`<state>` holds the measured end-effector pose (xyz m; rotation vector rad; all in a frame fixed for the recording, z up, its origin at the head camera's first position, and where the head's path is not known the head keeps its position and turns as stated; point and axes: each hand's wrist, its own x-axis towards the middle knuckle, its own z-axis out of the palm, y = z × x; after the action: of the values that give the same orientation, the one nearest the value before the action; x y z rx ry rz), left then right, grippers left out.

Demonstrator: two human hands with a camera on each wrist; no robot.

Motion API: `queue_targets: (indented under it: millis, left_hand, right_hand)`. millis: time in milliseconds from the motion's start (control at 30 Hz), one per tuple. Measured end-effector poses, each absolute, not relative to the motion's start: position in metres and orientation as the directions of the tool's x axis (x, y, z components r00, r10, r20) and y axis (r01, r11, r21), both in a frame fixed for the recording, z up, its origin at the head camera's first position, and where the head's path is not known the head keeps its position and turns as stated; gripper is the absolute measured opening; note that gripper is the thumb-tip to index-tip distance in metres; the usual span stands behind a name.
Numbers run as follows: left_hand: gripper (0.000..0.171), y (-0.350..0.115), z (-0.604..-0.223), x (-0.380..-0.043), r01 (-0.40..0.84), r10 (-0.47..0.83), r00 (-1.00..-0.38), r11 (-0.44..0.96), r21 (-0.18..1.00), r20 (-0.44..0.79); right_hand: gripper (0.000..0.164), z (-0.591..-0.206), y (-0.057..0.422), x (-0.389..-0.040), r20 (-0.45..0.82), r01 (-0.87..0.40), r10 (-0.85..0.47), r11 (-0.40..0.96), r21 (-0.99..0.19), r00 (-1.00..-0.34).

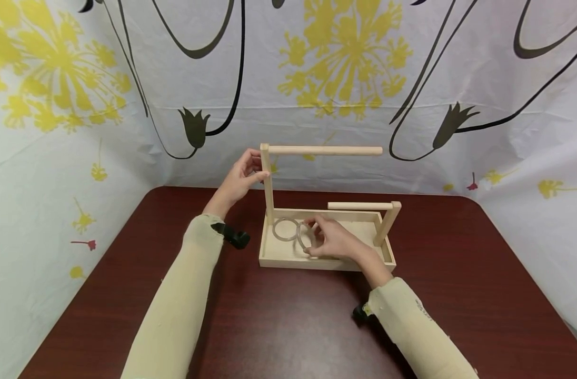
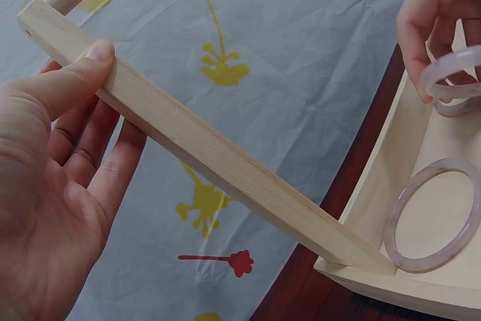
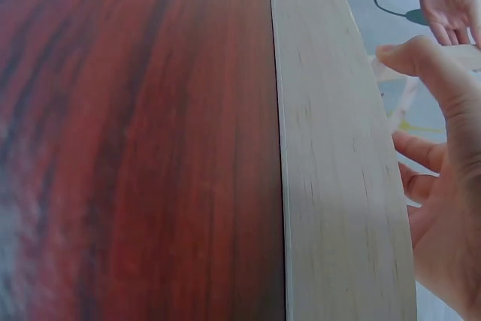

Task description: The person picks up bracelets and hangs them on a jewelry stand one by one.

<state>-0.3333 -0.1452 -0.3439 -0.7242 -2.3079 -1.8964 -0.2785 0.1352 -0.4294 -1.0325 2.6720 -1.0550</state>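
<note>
A pale wooden bangle stand has a shallow tray base (image 1: 312,264), a tall post (image 2: 225,155) at its left end and a shorter post (image 1: 387,225) at its right. My left hand (image 1: 241,176) grips the tall post near its top, thumb on one face and fingers behind. Over the tray, my right hand (image 1: 333,239) pinches a translucent pale bangle (image 1: 299,238), tilted up. A second curved edge shows beneath it in the left wrist view; whether that is another bangle I cannot tell. One more bangle (image 2: 396,212) rests by the tall post's foot.
A long upper rod (image 1: 324,150) runs right from the tall post, and a shorter rod (image 1: 359,206) runs left from the short post. The stand sits on a dark red-brown table (image 1: 279,316), before a flower-printed cloth (image 1: 250,105).
</note>
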Motion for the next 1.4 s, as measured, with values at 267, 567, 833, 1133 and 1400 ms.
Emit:
queue_targets:
  millis: [267, 567, 833, 1133, 1400]
  left_hand:
    - [0.037, -0.144, -0.345, -0.334, 0.392, 0.307, -0.889, 0.126, 0.911, 0.340]
    - [0.037, -0.144, -0.346, -0.335, 0.385, 0.310, -0.891, 0.124, 0.915, 0.333]
    - [0.037, -0.144, -0.345, -0.334, 0.389, 0.313, -0.888, 0.124, 0.913, 0.336]
    - [0.036, -0.144, -0.346, -0.333, 0.404, 0.314, -0.883, 0.127, 0.906, 0.349]
    - [0.035, -0.146, -0.344, -0.334, 0.419, 0.309, -0.880, 0.146, 0.896, 0.361]
  right_hand:
    - [0.067, -0.428, 0.131, -0.274, 0.181, -0.551, -0.593, 0.533, -0.642, -0.785]
    - [0.067, -0.425, 0.127, -0.268, 0.217, -0.557, -0.585, 0.496, -0.666, -0.781]
    - [0.066, -0.420, 0.124, -0.264, 0.214, -0.561, -0.590, 0.501, -0.659, -0.779]
    - [0.066, -0.417, 0.121, -0.259, 0.236, -0.571, -0.613, 0.436, -0.695, -0.754]
    - [0.065, -0.407, 0.117, -0.253, 0.228, -0.568, -0.630, 0.411, -0.713, -0.742]
